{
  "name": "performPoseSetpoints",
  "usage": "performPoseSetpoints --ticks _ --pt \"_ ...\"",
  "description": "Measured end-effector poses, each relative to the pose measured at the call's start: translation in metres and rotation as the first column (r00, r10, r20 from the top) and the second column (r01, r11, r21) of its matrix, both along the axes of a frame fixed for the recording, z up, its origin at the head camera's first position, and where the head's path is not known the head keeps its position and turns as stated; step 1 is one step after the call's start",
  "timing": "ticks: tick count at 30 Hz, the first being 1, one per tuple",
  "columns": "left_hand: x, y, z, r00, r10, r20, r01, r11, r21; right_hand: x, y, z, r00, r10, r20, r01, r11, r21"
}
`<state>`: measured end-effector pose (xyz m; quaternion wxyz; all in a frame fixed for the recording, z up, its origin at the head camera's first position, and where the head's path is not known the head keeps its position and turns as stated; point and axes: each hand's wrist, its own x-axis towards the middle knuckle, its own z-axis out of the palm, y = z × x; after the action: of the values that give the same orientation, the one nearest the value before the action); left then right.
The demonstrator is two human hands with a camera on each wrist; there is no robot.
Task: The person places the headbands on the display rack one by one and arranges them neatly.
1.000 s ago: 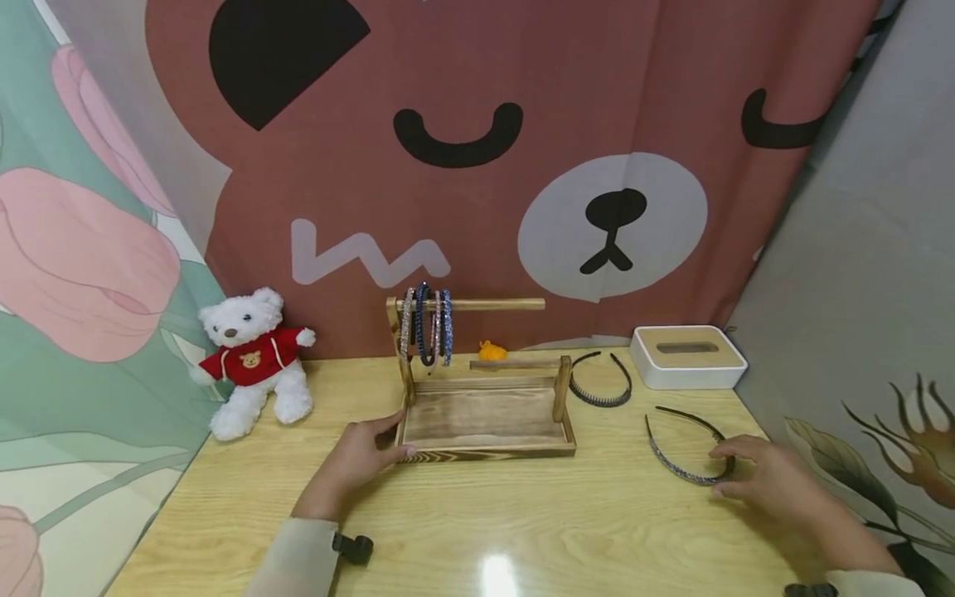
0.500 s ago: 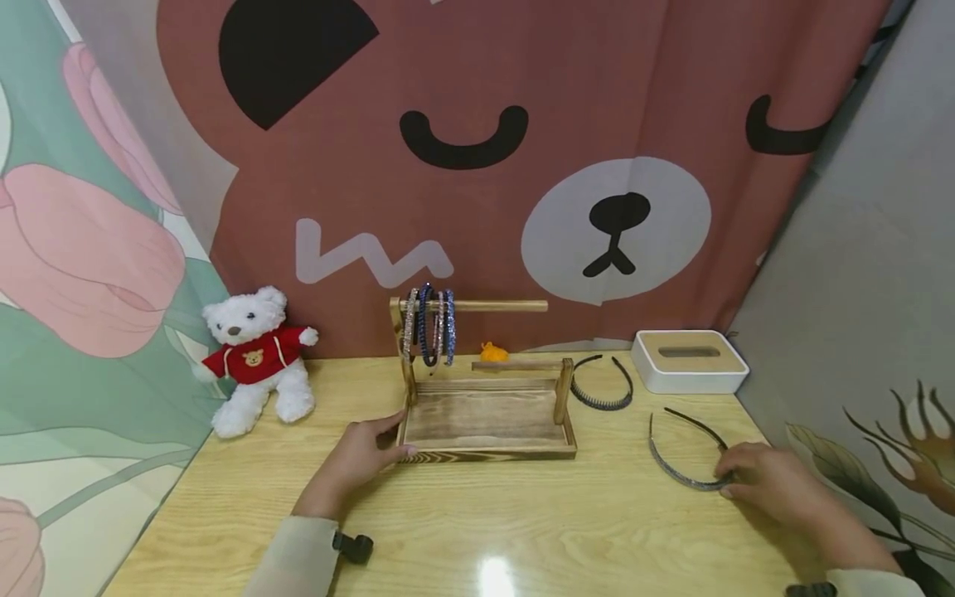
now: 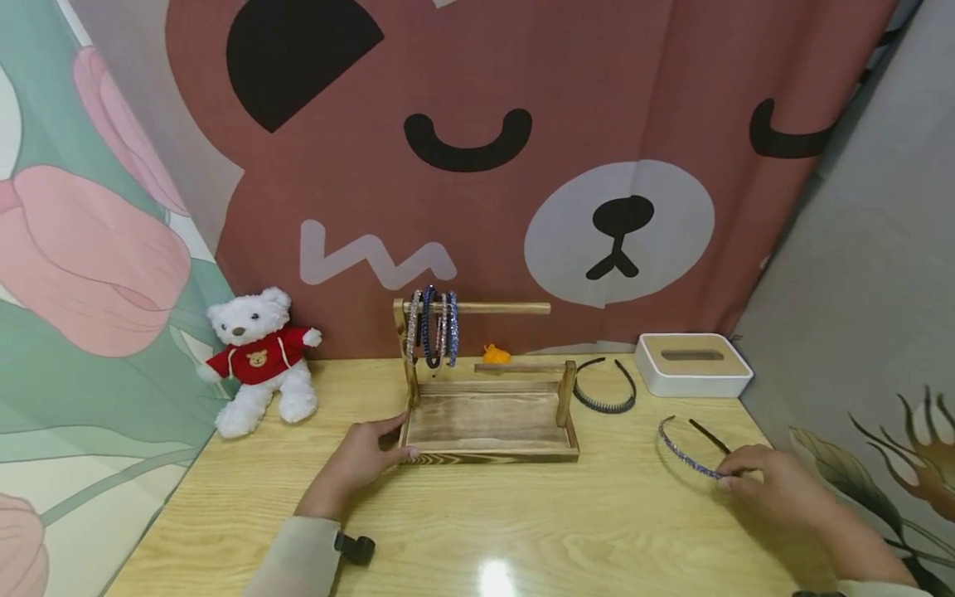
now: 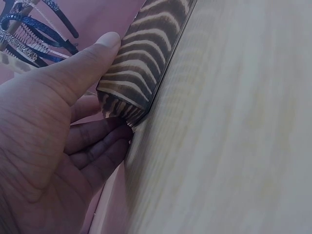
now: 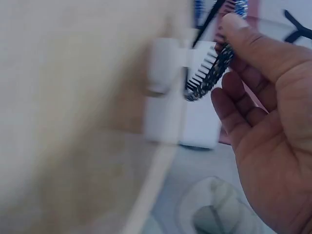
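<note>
My right hand (image 3: 779, 487) pinches a glittery blue-silver toothed headband (image 3: 685, 457) at one side, between thumb and fingers, tilted over the table's right part. Small comb teeth line its inner side in the right wrist view. My left hand (image 3: 360, 458) grips the front left corner of a wooden headband stand (image 3: 492, 457), thumb on its front edge and fingers at its side. The stand's dark striped grain (image 4: 146, 58) shows in the left wrist view. Several sparkly headbands (image 3: 453, 327) hang at the left end of the stand's upper bar (image 3: 507, 308).
A dark toothed headband (image 3: 606, 406) lies right of the stand. Behind it is a white tissue box (image 3: 694, 383) with a wooden top. A small orange object (image 3: 496, 355) sits behind the lower bar (image 3: 515, 368). At left sits a white teddy bear (image 3: 261, 361) in red.
My right hand has closed on the blue-silver headband and tipped it up from lying flat. My left hand keeps its grip on the stand. The head view has shifted slightly.
</note>
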<state>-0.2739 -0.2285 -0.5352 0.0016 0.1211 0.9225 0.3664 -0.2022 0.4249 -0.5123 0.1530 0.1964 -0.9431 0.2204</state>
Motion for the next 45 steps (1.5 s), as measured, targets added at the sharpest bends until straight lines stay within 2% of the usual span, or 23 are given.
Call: performPoseSetpoints --ticks 4,8,11,13,15,16,18,19,20,22,23,25,27,30,32,36,38,40,44,45 --pt "0.001 0.001 0.002 1.0 0.008 0.0 -0.008 1.0 -0.005 0.001 -0.006 0.029 0.986 -0.076 0.148 0.089 0.993 -0.083" --pt "0.001 0.001 0.003 1.0 0.005 -0.002 -0.005 1.0 -0.002 -0.002 -0.017 0.04 0.966 -0.126 0.224 0.17 0.967 -0.192" --pt "0.0 0.001 0.002 1.0 0.0 0.005 0.0 1.0 0.001 -0.005 -0.028 0.039 0.945 -0.165 0.282 0.249 0.923 -0.294" --pt "0.0 0.002 0.001 1.0 0.0 0.005 0.0 1.0 0.001 -0.009 -0.037 0.038 0.93 -0.161 0.329 0.289 0.875 -0.389" --pt "0.0 0.002 0.0 1.0 0.004 0.008 -0.004 1.0 0.007 -0.015 -0.048 0.038 0.924 -0.075 0.375 0.291 0.772 -0.565" --pt "0.0 0.002 -0.001 1.0 0.004 0.009 -0.004 1.0 0.008 -0.018 -0.053 0.038 0.927 -0.019 0.375 0.277 0.707 -0.65" --pt "0.0 0.002 -0.002 1.0 0.005 0.013 -0.005 1.0 0.012 -0.026 -0.064 0.04 0.936 0.123 0.33 0.218 0.533 -0.817" --pt "0.0 0.003 -0.003 1.0 0.005 0.017 -0.005 1.0 0.015 -0.03 -0.07 0.042 0.937 0.191 0.291 0.183 0.441 -0.879" --pt "0.0 0.003 -0.003 1.0 0.005 0.018 -0.005 1.0 0.017 -0.034 -0.076 0.044 0.937 0.239 0.255 0.157 0.362 -0.919" --pt "0.0 0.003 -0.004 1.0 0.003 0.02 -0.003 1.0 0.017 -0.041 -0.087 0.051 0.938 0.283 0.199 0.117 0.283 -0.952" --pt "0.0 0.004 -0.004 1.0 0.003 0.018 -0.003 1.0 0.015 -0.044 -0.092 0.055 0.936 0.298 0.186 0.109 0.257 -0.96" --pt "0.0 0.003 -0.003 1.0 0.004 0.012 -0.004 1.0 0.01 -0.051 -0.103 0.065 0.942 0.271 0.199 0.121 0.277 -0.953" --pt "0.0 0.003 -0.002 1.0 0.004 0.012 -0.004 1.0 0.005 -0.058 -0.113 0.077 0.95 0.218 0.223 0.147 0.319 -0.936" --pt "0.0 0.002 -0.001 1.0 0.006 0.014 -0.006 1.0 0.0 -0.069 -0.13 0.098 0.963 0.088 0.255 0.206 0.371 -0.906" --pt "0.0 0.001 0.0 1.0 0.007 0.018 -0.007 1.0 0.0 -0.077 -0.142 0.112 0.966 0.001 0.257 0.239 0.362 -0.901" --pt "0.001 0.001 0.0 1.0 0.012 0.021 -0.012 1.0 0.003 -0.089 -0.161 0.132 0.959 -0.111 0.26 0.282 0.309 -0.908" --pt "0.001 0.001 0.0 1.0 0.011 0.023 -0.011 1.0 0.002 -0.092 -0.167 0.138 0.956 -0.134 0.26 0.289 0.306 -0.907" --pt "0.001 0.001 0.0 1.0 0.008 0.023 -0.008 1.0 0.002 -0.094 -0.172 0.141 0.955 -0.142 0.261 0.292 0.287 -0.913" --pt "0.001 0.002 0.001 1.0 0.004 0.022 -0.004 1.0 0.001 -0.096 -0.179 0.144 0.954 -0.158 0.254 0.289 0.273 -0.918" --pt "0.001 0.002 0.002 1.0 0.004 0.023 -0.004 1.0 0.002 -0.097 -0.181 0.144 0.956 -0.155 0.25 0.284 0.261 -0.923"
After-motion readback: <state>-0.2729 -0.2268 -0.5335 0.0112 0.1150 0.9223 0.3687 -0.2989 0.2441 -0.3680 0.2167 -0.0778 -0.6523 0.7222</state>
